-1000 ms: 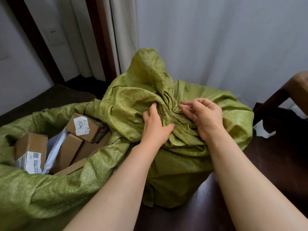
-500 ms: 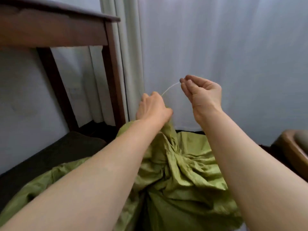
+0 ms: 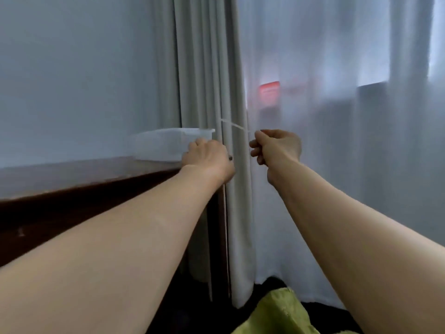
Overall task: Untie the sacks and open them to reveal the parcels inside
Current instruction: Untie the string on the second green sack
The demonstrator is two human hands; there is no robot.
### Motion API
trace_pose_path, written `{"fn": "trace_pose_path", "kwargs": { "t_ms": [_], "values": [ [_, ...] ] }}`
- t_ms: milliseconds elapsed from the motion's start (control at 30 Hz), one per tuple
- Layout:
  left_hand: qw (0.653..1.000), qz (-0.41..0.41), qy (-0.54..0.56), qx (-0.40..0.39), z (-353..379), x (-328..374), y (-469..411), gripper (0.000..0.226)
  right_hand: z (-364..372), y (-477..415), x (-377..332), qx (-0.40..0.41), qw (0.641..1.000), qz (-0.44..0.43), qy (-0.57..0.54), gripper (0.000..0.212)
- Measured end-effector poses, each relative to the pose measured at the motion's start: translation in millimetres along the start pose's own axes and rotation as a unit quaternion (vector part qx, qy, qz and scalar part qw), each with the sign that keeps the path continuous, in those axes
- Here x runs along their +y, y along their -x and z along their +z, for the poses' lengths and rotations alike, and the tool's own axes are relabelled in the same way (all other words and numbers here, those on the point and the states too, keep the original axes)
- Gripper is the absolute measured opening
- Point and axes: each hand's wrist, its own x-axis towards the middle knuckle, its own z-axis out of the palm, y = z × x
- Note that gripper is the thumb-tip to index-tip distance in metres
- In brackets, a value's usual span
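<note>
You are in the untying step: a thin white string (image 3: 232, 126) is stretching across the middle of the frame between your two raised hands. Your right hand (image 3: 277, 147) is pinching its right end between thumb and forefinger, the other fingers curling in. Your left hand (image 3: 208, 156) is showing its back with fingers curling under; the string's left end is leading down towards it, but you cannot tell whether it is actually gripping.

The sack (image 3: 277, 314) is lying well below the hands, only a green corner of it peeking in at the bottom centre. Its mouth and the parcels are sitting out of view, so you cannot tell whether the tie is fully off.

Judging from this, the next move is calling for you to look down again, put the string aside, then find the gathered neck and spread it wide with both hands.

No writing is readable. A red patch (image 3: 269, 91) is glowing through the curtain (image 3: 337, 165) above the right hand, too blurred to make out.
</note>
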Motion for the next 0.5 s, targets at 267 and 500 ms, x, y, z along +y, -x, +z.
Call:
{"fn": "trace_pose_path", "kwargs": {
  "t_ms": [267, 500],
  "values": [
    [0.992, 0.020, -0.057, -0.110, -13, -61, -49, 0.032, 103, -36, -9, -0.042, 0.993, -0.084, 0.071, 0.023],
    [0.990, 0.083, -0.023, -0.108, -17, -61, -60, 0.032, 162, -56, -9, -0.019, 0.983, -0.174, 0.051, 0.023]
  ]
}}
